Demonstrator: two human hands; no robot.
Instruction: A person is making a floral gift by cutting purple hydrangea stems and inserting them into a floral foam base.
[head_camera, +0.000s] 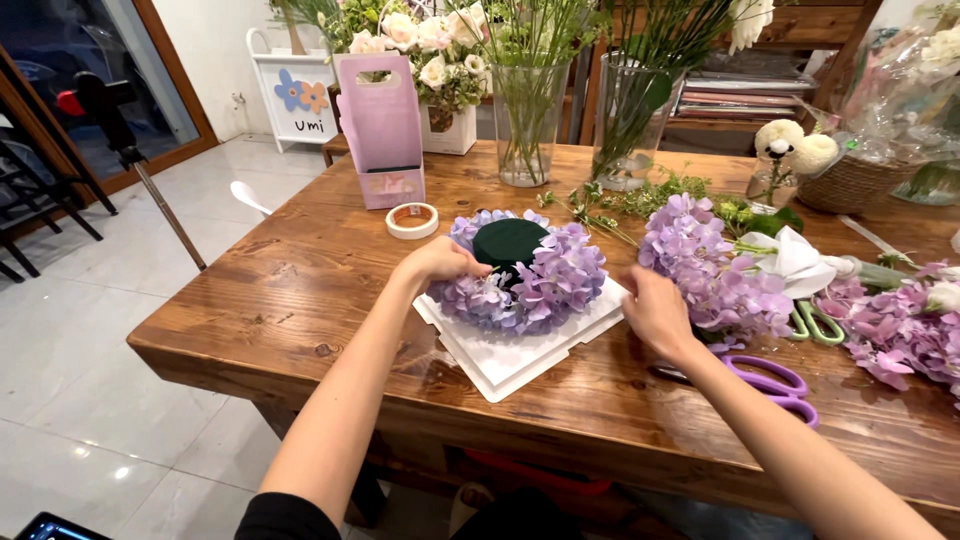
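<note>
A: Starting nearest you, the purple-handled scissors (775, 383) are lying on the counter (300, 290) just right of the white tray (500, 362), under your right forearm, probably so they are staying within reach.

B: And my right hand (657, 312)?

A: You are resting it at the tray's right edge, apparently steadying the tray. I cannot tell whether those fingers are spread or closed, since only the back of the hand is showing.

B: What about the left?

A: Your left hand (440, 262) is pressing into the left side of the flower ring (530, 285), fingers curled together and buried among purple hydrangea florets; what they are pinching is hidden. The ring is sitting on the tray, wrapped round a dark green foam dome (510, 242) which is showing bare at the top.

B: And further out?

A: Loose hydrangea heads (705, 262) are lying right of the tray, next to green-handled scissors (820, 322). Beyond the tray, a tape roll (412, 220) is lying flat and a pink paper carrier (383, 130) is standing upright. Behind those, two glass vases (527, 120) are holding stems upright.
</note>
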